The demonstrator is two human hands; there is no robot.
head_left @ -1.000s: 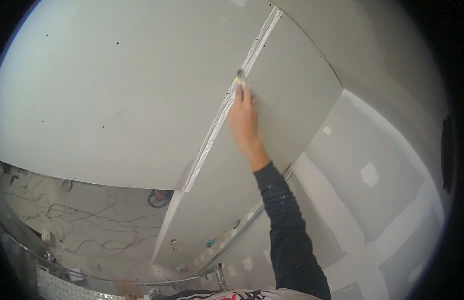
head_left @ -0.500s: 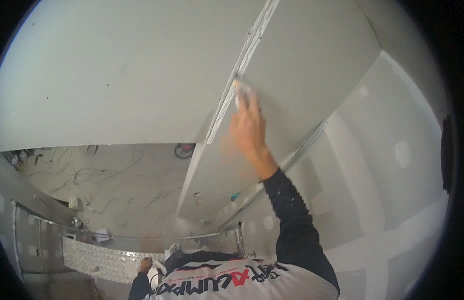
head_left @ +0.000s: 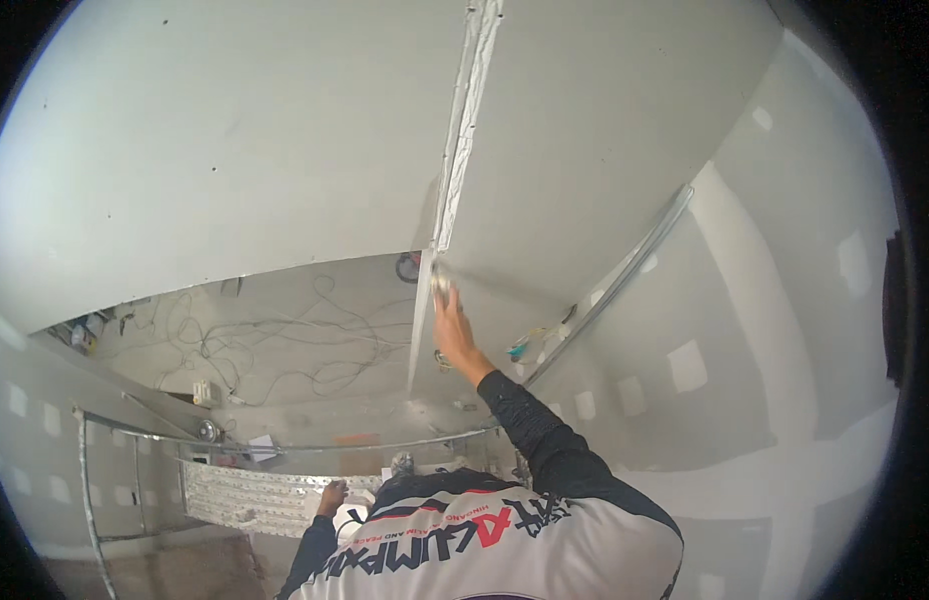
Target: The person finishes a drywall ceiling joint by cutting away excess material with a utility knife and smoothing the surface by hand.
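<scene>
My right hand point(head_left: 452, 328) is raised at the bottom end of a long board seam, its fingers closed round a small pale hand tool point(head_left: 441, 280). Motion blurs the tool, so its exact kind is unclear. Thick, rough white joint compound point(head_left: 466, 130) runs along the seam, between the broad board on the left point(head_left: 255, 130) and the board on the right point(head_left: 585, 130). Low down, near my body, my left hand point(head_left: 333, 497) is closed beside a white object point(head_left: 355, 518). What its fingers hold, if anything, cannot be made out.
A metal scaffold rail point(head_left: 315, 447) and perforated metal platform point(head_left: 255, 500) lie below me. Loose cables point(head_left: 285, 335) trail over the floor further down. A long metal profile point(head_left: 625, 275) runs beside the patched wall point(head_left: 745, 320) on the right.
My right hand has come down along the seam with the tool, from its upper middle to just below its lower end. The view has shifted; my left hand stays low and closed.
</scene>
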